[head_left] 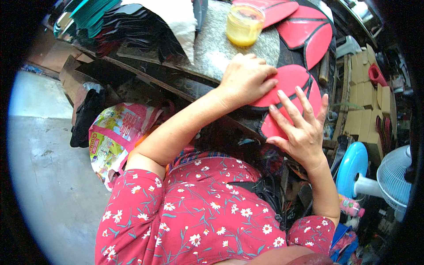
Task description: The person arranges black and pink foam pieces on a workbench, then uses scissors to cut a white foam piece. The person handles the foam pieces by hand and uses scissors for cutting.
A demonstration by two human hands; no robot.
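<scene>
A pink-red sole-shaped piece (288, 74) with black strips across it lies at the near right of the work surface. My left hand (247, 81) rests at its left edge, fingers curled and thumb bent toward the index finger; whatever they pinch is hidden. Over the near part of the same piece my right hand (302, 126) lies with fingers spread, the tips touching its surface and strip. More pink-red pieces (305, 33) with black strips lie beyond. A clear round tub (245, 25) holding a yellow substance stands behind my left hand.
The tub sits on a grey speckled slab (212, 44). Stacked dark and teal sheets (137, 31) and a white sheet (174, 17) cover the far left. A colourful bag (117, 132) stands left of me; a blue-and-white fan (353, 170) and cardboard boxes (362, 101) are at the right.
</scene>
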